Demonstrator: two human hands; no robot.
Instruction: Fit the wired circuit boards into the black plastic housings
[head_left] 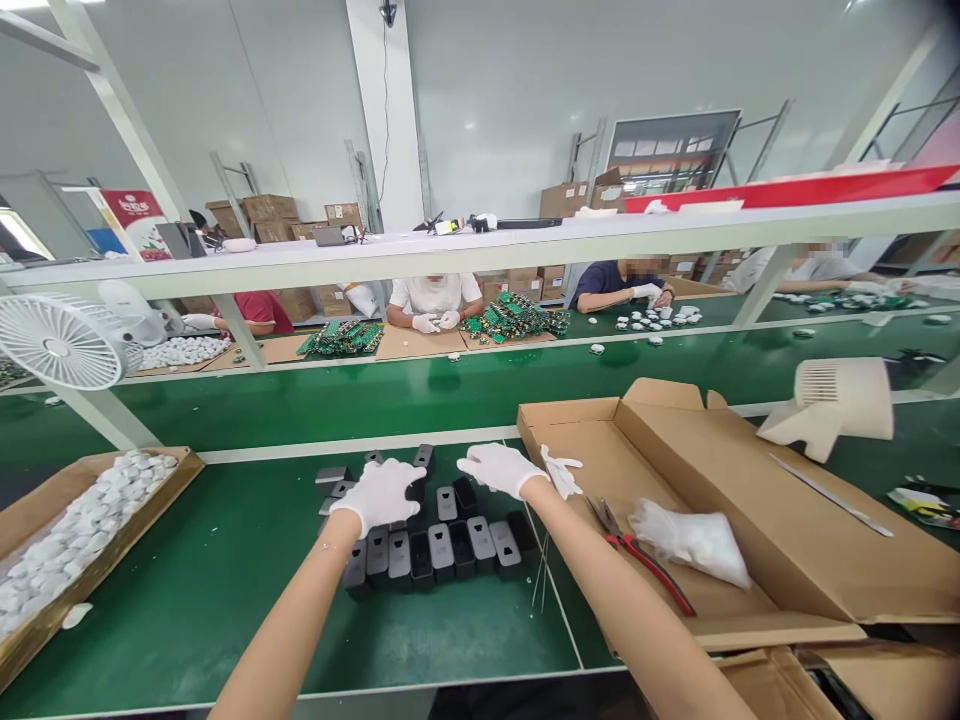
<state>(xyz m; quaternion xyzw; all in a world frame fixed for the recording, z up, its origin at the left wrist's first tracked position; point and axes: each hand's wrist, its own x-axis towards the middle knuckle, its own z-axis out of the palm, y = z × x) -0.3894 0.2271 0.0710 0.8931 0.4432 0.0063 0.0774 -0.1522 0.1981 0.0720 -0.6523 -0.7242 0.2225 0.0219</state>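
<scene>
My left hand (384, 492) in a white glove rests, fingers bent, on a cluster of several grey and black plastic housings (439, 545) standing in rows on the green mat (225, 590). A little to the right, my gloved right hand (501, 467) hovers palm down over the far end of the same cluster, fingers loosely curled. Whether either hand grips a housing is hidden under the palms. More housings (334, 480) lie scattered at the cluster's far left.
An open flat cardboard box (750, 520) lies to the right, holding red-handled pliers (645, 560), a plastic bag (694, 540) and a spare glove (561, 470). A tray of white parts (67, 540) sits left. A fan (64, 340) stands at the far left. Other people work across the bench.
</scene>
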